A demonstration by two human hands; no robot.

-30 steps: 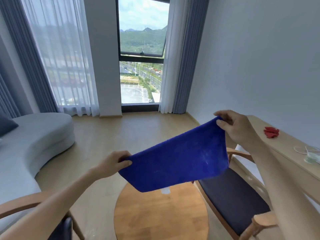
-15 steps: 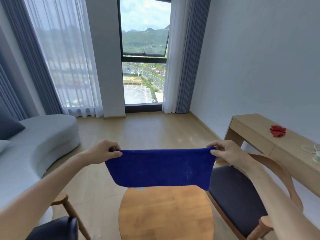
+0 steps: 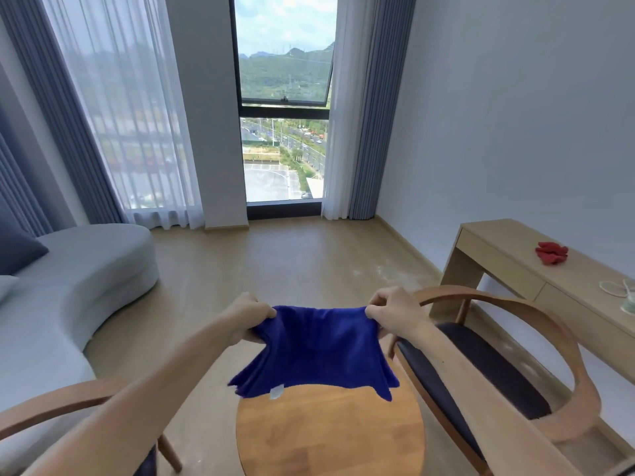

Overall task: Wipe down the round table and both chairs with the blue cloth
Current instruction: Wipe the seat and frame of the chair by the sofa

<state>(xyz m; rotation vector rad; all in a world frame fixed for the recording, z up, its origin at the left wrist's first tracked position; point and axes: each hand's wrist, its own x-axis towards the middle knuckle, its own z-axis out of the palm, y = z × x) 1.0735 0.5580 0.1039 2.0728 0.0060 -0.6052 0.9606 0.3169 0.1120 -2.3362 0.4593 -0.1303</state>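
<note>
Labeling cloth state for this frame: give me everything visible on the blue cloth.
The blue cloth is deep blue and fuzzy, like microfibre, with a small pale tag at its lower edge. It hangs in the air above the round table, top edge bunched and sagging between the left hand and right hand, each with a grip on an upper corner.

The round counter (image 3: pixel 330 438) has bare wood open toward the viewer, its far edge draped by the blue cloth (image 3: pixel 318 355). Chairs flank it closely: the right chair (image 3: pixel 508 372) and the left chair (image 3: pixel 68 403).

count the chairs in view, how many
2: one chair right of the round table, one chair at lower left, mostly hidden behind the left arm.
</note>
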